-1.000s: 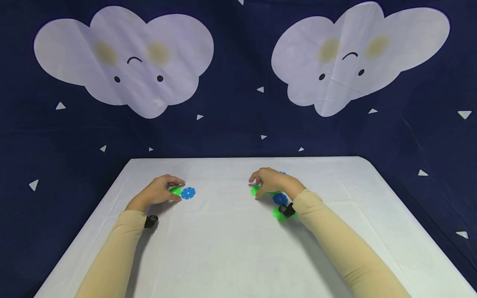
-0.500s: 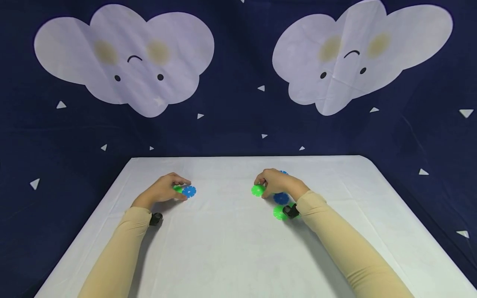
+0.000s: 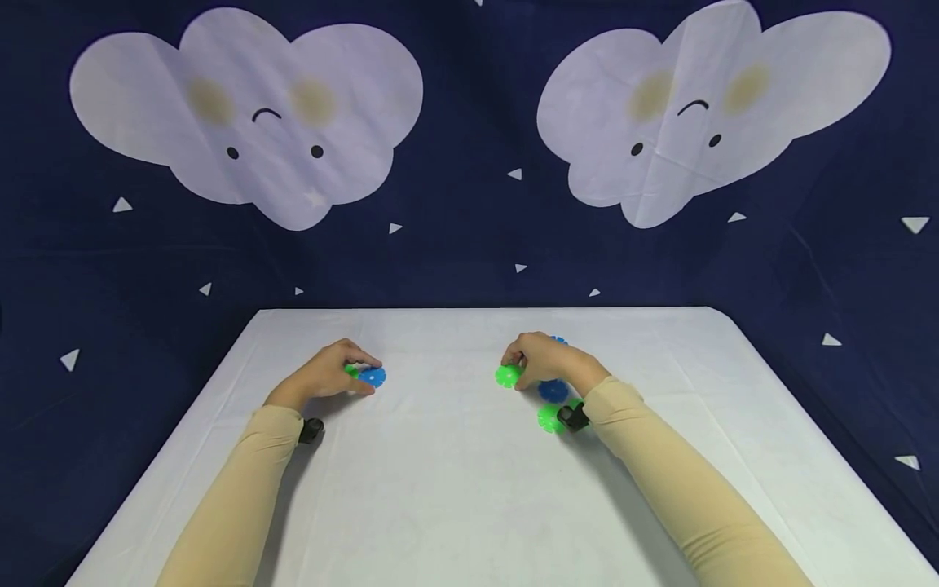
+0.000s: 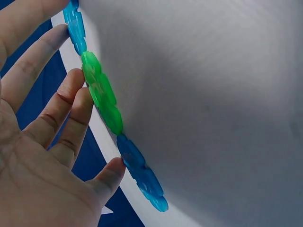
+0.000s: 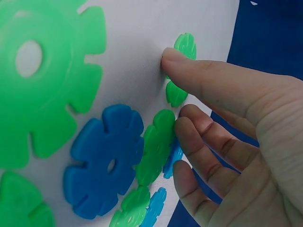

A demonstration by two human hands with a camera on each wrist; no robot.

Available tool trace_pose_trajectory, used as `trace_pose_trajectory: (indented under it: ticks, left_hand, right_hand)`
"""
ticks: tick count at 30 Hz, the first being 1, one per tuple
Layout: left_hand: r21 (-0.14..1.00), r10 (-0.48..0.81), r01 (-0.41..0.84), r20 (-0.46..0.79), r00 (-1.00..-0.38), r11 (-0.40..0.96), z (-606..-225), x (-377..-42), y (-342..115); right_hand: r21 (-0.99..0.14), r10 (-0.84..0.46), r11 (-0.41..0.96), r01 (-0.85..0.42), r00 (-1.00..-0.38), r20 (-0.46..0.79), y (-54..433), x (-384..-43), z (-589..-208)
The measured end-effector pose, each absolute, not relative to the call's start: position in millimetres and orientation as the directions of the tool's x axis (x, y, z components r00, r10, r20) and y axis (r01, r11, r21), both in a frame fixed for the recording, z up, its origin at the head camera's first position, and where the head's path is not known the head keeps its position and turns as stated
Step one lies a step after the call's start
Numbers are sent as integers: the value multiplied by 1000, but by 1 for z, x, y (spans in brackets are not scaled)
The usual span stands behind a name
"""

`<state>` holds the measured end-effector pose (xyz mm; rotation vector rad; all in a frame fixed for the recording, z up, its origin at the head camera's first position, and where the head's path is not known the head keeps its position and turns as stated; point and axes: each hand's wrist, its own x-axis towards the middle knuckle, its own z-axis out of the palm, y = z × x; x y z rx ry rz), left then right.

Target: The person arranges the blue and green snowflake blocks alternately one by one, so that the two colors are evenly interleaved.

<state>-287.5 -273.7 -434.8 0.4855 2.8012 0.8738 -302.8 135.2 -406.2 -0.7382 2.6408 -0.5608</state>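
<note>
My left hand is at the left of the table, thumb and forefinger at opposite edges of a blue flower-shaped plastic disc. A green disc lies beside it under the palm, and a second blue disc shows past that in the left wrist view. Right of centre, my right hand has its curled thumb and forefinger at the edge of a green disc. In the right wrist view the thumb crosses in front of this green disc; the fingertip contact behind it is hidden.
Beneath the right hand and wrist lie more discs, among them a blue disc and a green disc. Another blue disc peeks out behind the hand. The white tabletop ends at a dark blue cloud-patterned cloth.
My left hand has slid right, its thumb and forefinger closing in around the blue disc. The right hand has shifted slightly right, uncovering more of the green disc. The discs stay about where they were.
</note>
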Motion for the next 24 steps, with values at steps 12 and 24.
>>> trace_pose_trajectory:
  ticks: [12, 24]
  left_hand:
    - [588, 315, 204, -91, -945, 782, -434, -285, -275]
    - [600, 303, 189, -93, -949, 777, -434, -285, -274]
  right_hand:
    - [-426, -535, 815, -393, -792, -293, 130, -310, -402]
    - [-366, -483, 861, -354, -793, -370, 118, -317, -394]
